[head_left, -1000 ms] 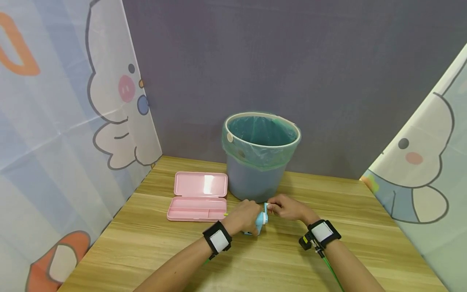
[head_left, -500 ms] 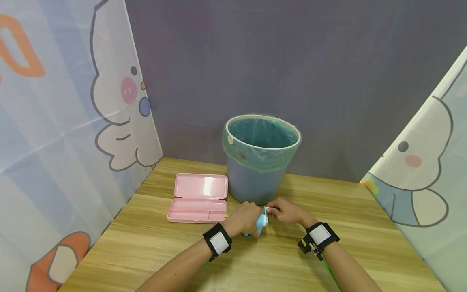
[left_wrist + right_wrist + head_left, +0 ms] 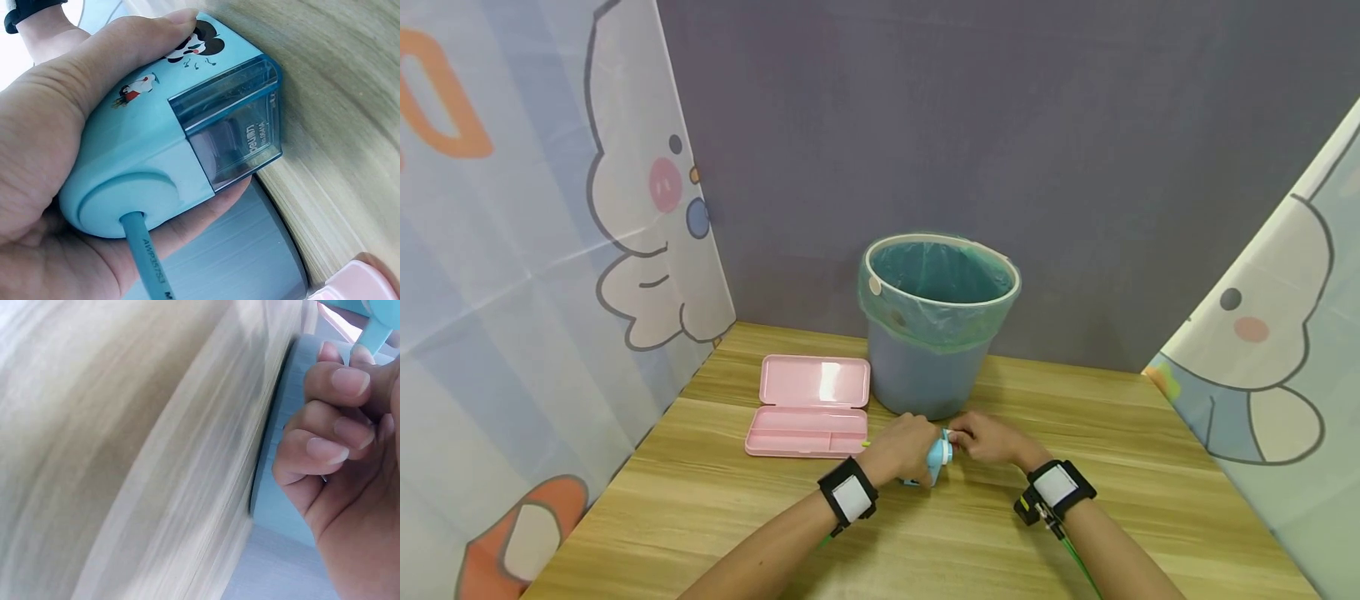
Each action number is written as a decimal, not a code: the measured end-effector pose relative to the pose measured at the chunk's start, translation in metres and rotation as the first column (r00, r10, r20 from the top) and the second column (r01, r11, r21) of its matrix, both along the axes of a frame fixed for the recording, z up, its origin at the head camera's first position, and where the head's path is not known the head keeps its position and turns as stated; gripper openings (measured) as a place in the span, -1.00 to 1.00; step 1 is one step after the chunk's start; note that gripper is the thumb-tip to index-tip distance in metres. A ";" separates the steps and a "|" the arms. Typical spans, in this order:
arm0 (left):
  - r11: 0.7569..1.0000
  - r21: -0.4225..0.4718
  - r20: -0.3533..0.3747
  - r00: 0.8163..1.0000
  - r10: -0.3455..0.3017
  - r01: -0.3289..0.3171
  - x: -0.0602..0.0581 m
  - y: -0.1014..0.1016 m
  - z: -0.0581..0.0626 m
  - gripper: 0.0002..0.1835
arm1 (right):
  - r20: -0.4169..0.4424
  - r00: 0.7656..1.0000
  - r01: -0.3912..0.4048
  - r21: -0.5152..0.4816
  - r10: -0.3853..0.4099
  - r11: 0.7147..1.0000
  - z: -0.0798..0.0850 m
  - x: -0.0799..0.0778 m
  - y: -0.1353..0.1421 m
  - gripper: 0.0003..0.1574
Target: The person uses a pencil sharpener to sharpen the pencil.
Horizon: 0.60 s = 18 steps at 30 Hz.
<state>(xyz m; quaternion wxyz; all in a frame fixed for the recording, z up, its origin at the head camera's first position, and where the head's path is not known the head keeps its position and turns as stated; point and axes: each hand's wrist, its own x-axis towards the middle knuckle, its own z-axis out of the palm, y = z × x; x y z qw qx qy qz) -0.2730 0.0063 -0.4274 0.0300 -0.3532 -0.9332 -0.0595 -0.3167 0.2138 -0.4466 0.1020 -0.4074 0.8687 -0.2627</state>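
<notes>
My left hand [image 3: 901, 448] grips a light blue pencil sharpener [image 3: 150, 144] with cartoon figures on its side and a clear shavings drawer. A teal pencil [image 3: 145, 250] sticks out of the sharpener's round front, its inner end hidden inside. On the opposite side, my right hand [image 3: 992, 437] pinches the end of the sharpener's blue crank [image 3: 375, 334] between thumb and forefinger. The other right fingers are curled toward the palm in the right wrist view. The sharpener lies low over the wooden table, largely covered by my left hand in the head view.
Just behind the hands stands a blue-grey trash bin [image 3: 917, 375] lined with a green bag. To the left lies an opened pink pencil case [image 3: 812, 421] with divided compartments. A dark cloth [image 3: 820, 125] rises at the back, with printed curtains at both sides.
The crank has turned from upright to a lower angle, my right fingers shifting slightly with it. My left hand keeps its grip on the sharpener in the same place.
</notes>
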 end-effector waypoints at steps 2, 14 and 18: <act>1.000 -0.001 0.000 1.000 0.001 -0.001 0.000 0.000 0.000 -0.55 | -0.025 1.000 -0.008 -0.003 0.008 1.000 -0.001 0.001 -0.001 -0.57; 1.000 0.007 0.025 1.000 0.016 -0.016 0.003 0.000 0.001 -0.55 | -0.016 0.999 -0.033 -0.015 0.033 0.999 -0.006 0.006 -0.002 -0.60; 1.000 0.011 0.022 1.000 0.017 -0.017 0.002 0.000 0.001 -0.56 | -0.086 0.995 -0.054 0.010 0.055 0.998 -0.009 0.005 -0.003 -0.62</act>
